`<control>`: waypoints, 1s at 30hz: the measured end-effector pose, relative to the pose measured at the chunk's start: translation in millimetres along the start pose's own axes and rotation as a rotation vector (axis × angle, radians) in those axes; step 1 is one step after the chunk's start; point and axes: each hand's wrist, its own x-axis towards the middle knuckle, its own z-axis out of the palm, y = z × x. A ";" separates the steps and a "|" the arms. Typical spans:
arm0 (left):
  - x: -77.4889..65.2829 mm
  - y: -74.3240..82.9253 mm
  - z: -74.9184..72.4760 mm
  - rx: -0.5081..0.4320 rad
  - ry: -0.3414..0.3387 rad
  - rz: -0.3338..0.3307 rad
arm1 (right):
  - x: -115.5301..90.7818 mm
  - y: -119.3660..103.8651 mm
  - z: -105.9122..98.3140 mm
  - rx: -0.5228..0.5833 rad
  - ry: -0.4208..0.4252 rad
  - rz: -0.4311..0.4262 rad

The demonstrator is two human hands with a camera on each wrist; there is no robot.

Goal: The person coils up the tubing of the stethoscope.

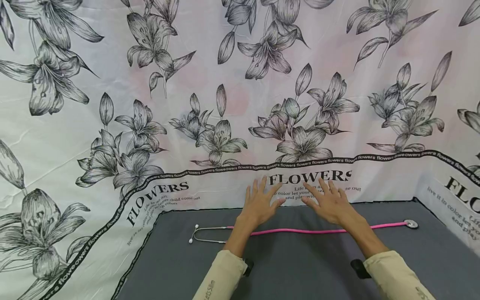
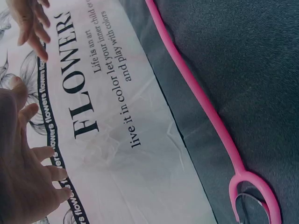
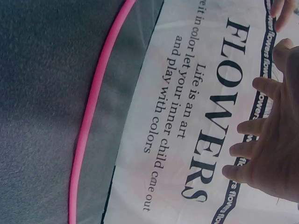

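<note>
A stethoscope with a pink tube [image 1: 292, 230] lies stretched across the grey table. Its metal earpieces [image 1: 193, 234] point left and its round chest piece [image 1: 411, 224] sits at the right end. My left hand [image 1: 258, 204] hovers with fingers spread, holding nothing, and its forearm crosses over the tube near the earpieces. Likewise spread and bare, my right hand [image 1: 331, 204] is held out toward the back edge, with its forearm over the tube's right part. In the left wrist view the pink tube forks [image 2: 240, 175] toward the earpieces.
A white cloth [image 1: 225, 187] printed with grey lilies and "FLOWERS" lettering hangs behind and beside the table. The grey tabletop [image 1: 180, 271] runs forward to the bottom of the head view. Dark straps [image 1: 361, 268] show beneath both wrists, by the cream sleeves.
</note>
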 end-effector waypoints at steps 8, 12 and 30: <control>-3.3 -1.5 10.7 0.054 0.002 0.022 | 3.7 -0.4 -0.4 0.003 0.012 0.000; -1.4 -4.6 11.7 0.063 0.011 0.023 | 13.4 -2.6 -5.3 -0.017 0.023 -0.011; -13.1 -76.2 0.4 0.056 -0.255 0.002 | 37.3 -17.3 6.7 0.088 -0.122 -0.253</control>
